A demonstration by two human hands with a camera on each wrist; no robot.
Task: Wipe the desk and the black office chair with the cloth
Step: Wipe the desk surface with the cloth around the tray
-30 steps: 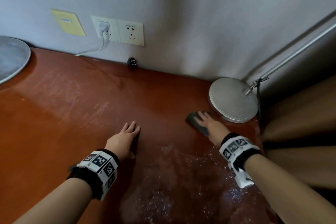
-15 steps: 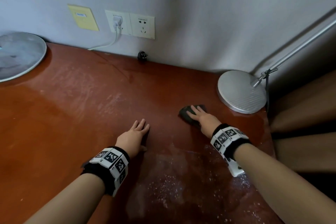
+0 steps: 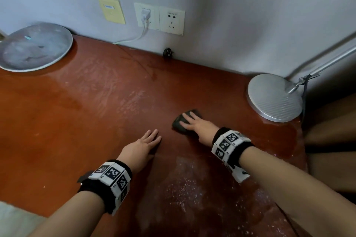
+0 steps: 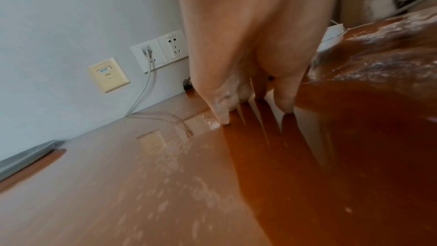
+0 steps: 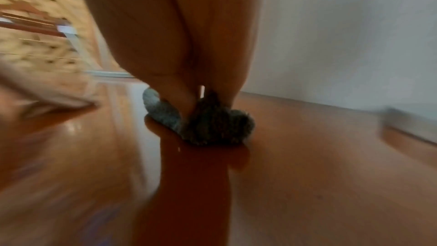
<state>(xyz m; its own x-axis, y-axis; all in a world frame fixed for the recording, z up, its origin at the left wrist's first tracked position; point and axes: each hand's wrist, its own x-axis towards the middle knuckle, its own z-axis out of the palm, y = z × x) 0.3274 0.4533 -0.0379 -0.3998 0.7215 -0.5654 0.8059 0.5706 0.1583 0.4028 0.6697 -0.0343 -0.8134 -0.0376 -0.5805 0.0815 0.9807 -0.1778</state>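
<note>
A small dark grey cloth (image 3: 179, 123) (image 5: 208, 126) lies bunched on the red-brown desk (image 3: 86, 121). My right hand (image 3: 194, 123) lies flat on top of it with straight fingers, pressing it to the wood, left of the lamp base. My left hand (image 3: 146, 142) (image 4: 250, 104) rests palm down on the desk beside it, fingers straight, holding nothing. Wet streaks and white specks mark the desk in front of both hands. The black office chair is out of sight.
A round silver lamp base (image 3: 273, 98) with a slanted metal arm (image 3: 327, 61) stands at the desk's right rear corner. A grey round dish (image 3: 34, 46) sits at the far left. Wall sockets (image 3: 159, 18) with a white cable (image 3: 133, 38) run along the back wall.
My right hand has slid the cloth leftwards, away from the lamp base and closer to my left hand. The left hand has kept its place on the desk.
</note>
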